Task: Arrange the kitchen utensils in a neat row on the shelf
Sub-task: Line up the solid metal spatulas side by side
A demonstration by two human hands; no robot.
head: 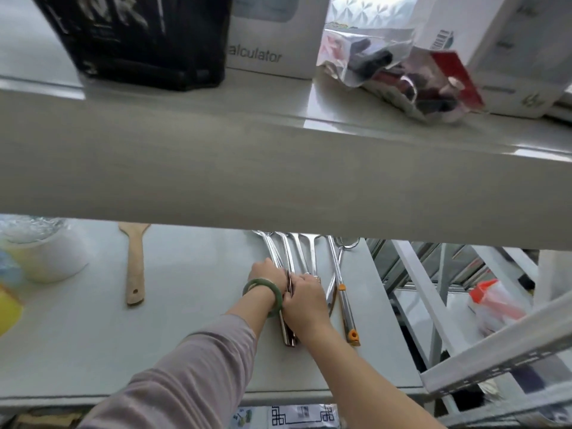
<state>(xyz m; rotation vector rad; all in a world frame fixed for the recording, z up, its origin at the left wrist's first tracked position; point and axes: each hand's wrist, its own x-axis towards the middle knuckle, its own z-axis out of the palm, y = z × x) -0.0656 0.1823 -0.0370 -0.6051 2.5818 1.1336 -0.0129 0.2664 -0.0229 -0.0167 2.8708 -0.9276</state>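
Steel utensils (289, 258) bunched under both hands (291, 292) on shelf (192, 320).

Pale grey metal shelving (278, 168), evenly daylit.

Storeroom or shop, white metal shelving (278, 168), boxed calculator (266, 35), bagged goods (399, 72)
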